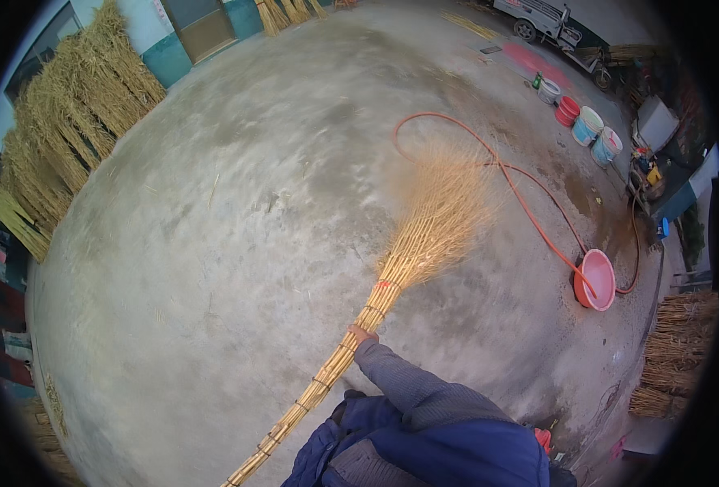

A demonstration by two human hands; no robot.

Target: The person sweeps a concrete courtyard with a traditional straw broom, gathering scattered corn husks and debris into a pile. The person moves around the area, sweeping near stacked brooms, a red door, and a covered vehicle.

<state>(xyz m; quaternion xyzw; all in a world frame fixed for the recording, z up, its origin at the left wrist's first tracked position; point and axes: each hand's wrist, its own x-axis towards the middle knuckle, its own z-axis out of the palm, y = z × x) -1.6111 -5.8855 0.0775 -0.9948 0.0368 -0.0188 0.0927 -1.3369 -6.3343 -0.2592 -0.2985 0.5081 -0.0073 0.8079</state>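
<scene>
Broom (373, 311) of long pale stalks lies slantwise across the middle of the scene, above the concrete floor (213, 325). Its handle runs to the near left and leaves the view at the lower edge, while its bushy head spreads toward the far right. The outer ends of this head are blurred, so I cannot tell whether they touch the floor. Several dark bands go around the stalks, and a red tie (387, 283) is at the place where the head begins to widen.

The right grip (364, 333), a bare hand, is wrapped around the upper part of the handle, below the red tie. Its arm, in a grey sleeve (416, 388), comes from the near right, beside a dark blue garment (457, 450). The left grip is outside the view, and I cannot tell its state.

To the right of the broom, an orange hose (432, 114) makes a loop on the floor and passes into a pink basin (604, 266). Farther away on the right, a green bottle (536, 80) and four buckets (567, 111) stand in a row, and a white vehicle (538, 18) is beyond them. At the far left, tall straw bundles (83, 114) lean against a wall.
</scene>
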